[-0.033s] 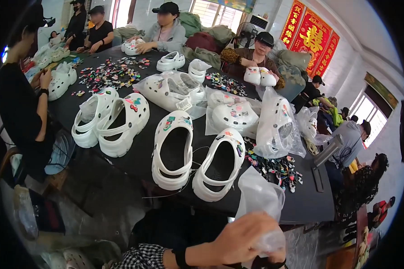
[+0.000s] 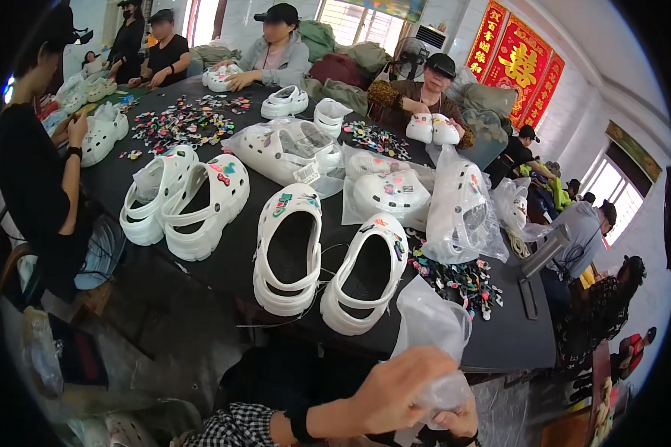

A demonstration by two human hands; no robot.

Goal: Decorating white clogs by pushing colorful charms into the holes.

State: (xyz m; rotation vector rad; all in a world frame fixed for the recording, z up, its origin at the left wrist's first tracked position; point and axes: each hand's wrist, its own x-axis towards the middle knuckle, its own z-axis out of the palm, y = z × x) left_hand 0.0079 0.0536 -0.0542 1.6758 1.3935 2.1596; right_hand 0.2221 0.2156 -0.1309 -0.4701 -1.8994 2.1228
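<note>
Bags, left to right: at 11 o'clock a big clear bag (image 2: 312,143) has at least one white clog (image 2: 257,140) in it. At 2, a second bag (image 2: 423,173) has more white footwear (image 2: 388,192) inside, and around 3 a third bag (image 2: 490,242) wraps a charm-covered clog (image 2: 464,190). Down at 5, the left hand (image 2: 406,381) has its grip closed on some crumpled plastic (image 2: 446,391), and the right hand (image 2: 462,419) pinches it from below. Just above them lies a limp bag (image 2: 425,316); can't tell if it's all one piece.

The table (image 2: 508,335) is black. Pair of clogs (image 2: 205,216) at 9, charm pile (image 2: 183,123) at 10, loose pair (image 2: 287,283) near the centre with toes pointing away, another heap (image 2: 458,281) at 4.

Roomwise: person in black (image 2: 37,171) at 9, person in grey (image 2: 279,63) at 11, fan (image 2: 410,54) at 12:30, red-and-gold banners (image 2: 518,63) between 1 and 2.
</note>
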